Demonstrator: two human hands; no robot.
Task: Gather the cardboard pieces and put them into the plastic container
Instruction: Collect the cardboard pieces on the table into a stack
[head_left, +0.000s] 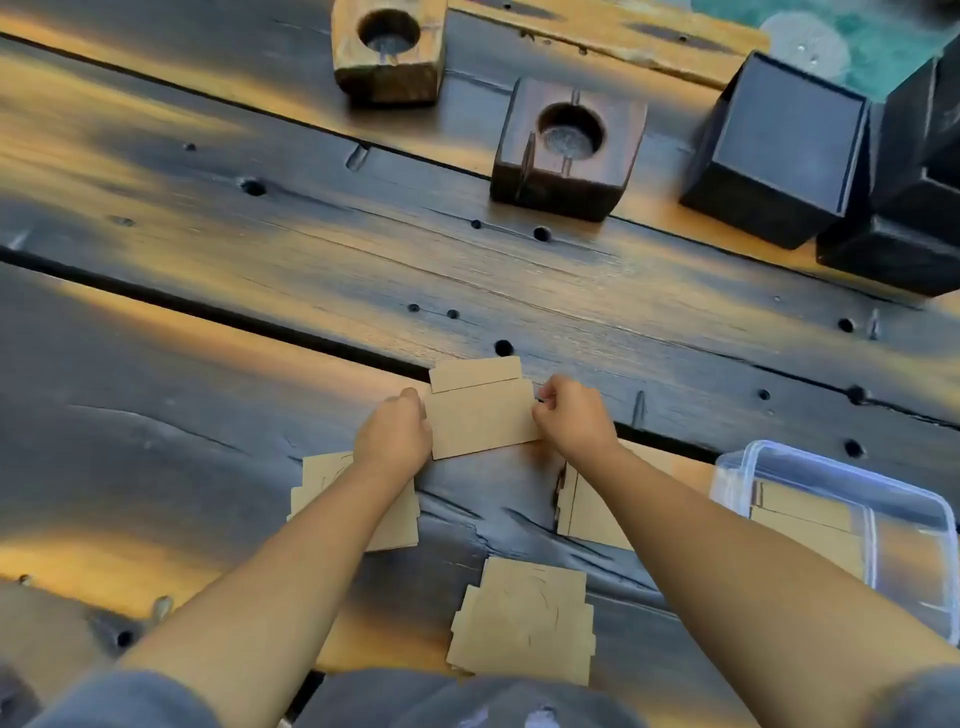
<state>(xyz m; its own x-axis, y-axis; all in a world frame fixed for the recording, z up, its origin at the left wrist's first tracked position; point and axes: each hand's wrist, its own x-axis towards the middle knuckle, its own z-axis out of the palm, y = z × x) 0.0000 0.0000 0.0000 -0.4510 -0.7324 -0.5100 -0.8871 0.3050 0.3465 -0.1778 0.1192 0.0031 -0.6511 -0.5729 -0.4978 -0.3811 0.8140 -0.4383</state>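
Note:
A small stack of tan cardboard pieces (480, 410) lies on the dark wooden table ahead of me. My left hand (396, 434) grips its left edge and my right hand (571, 413) pinches its right edge. More cardboard lies nearer me: one pile (317, 480) partly under my left forearm, one pile (589, 512) under my right forearm, and one pile (522, 621) between my arms. A clear plastic container (810, 467) stands at the right, with cardboard inside; my right forearm covers part of it.
Two wooden blocks with round holes (389, 49) (569, 148) stand at the back. Black boxes (779, 150) sit at the back right. Gaps run between the table's planks (208, 312).

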